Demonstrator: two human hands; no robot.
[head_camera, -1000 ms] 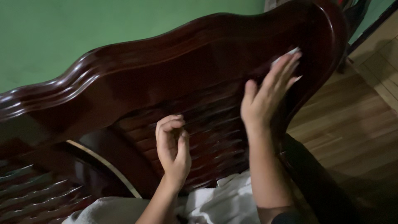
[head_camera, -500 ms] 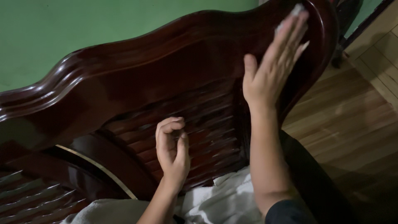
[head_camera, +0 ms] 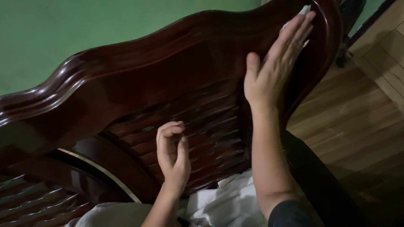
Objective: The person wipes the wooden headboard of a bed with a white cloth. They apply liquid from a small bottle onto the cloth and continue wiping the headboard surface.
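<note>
Head view: a white cloth [head_camera: 304, 10] is pressed flat under the open right hand [head_camera: 273, 71] near the top of the dark wooden headboard [head_camera: 139, 88] — its far end reached. The left hand [head_camera: 172, 155] is loosely curled, empty — lower slats look not yet wiped.

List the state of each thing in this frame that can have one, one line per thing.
right hand: open flat, pressing a white cloth against the wood
white cloth: mostly hidden under the fingers, edge showing
left hand: loosely curled, holding nothing, near the slats
headboard: upright, dark, glossy
white bedding: rumpled at the headboard's base
</note>
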